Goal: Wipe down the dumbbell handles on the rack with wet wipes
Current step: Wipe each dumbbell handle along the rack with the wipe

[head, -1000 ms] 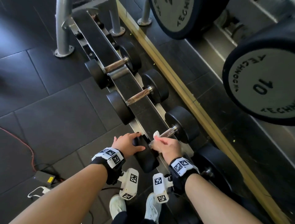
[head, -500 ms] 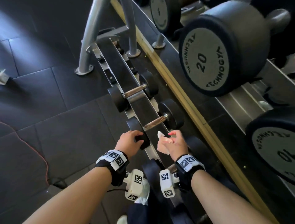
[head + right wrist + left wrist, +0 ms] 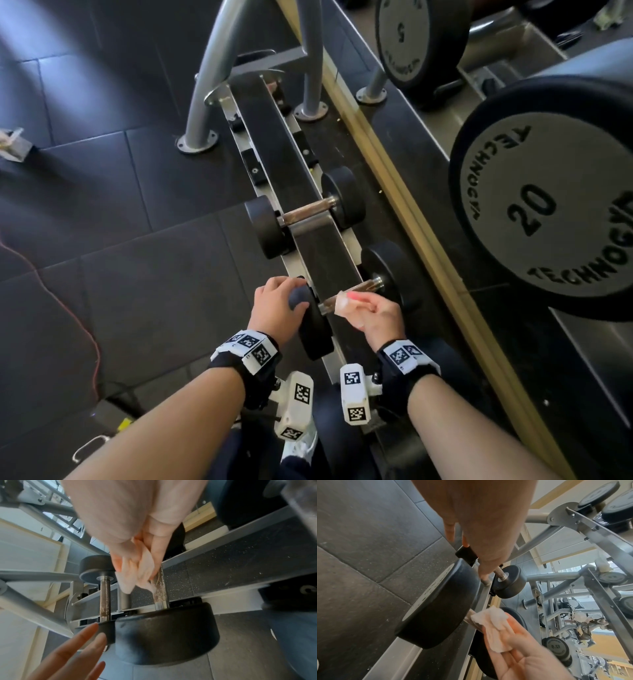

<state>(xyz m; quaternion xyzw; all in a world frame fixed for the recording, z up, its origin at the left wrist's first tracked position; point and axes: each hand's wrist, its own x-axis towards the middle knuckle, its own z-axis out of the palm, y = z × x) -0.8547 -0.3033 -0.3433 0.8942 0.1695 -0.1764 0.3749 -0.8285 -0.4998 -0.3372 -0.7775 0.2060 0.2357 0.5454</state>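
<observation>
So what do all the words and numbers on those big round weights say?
"TECHNOGYM" and "20": big weight plate on the right.
"5": farther plate; its brand lettering is too blurred.
"12.5", roughly: small dumbbell end in the left wrist view.
Wristband squares: patterns, not words.

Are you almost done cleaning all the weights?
Not yet. Nothing shows which handles are already clean. Right now the right hand pinches a wet wipe against the near dumbbell's handle, while the left hand rests on that dumbbell's head. The next dumbbell's handle farther along the rack is bare, so it probably still needs wiping.
</observation>
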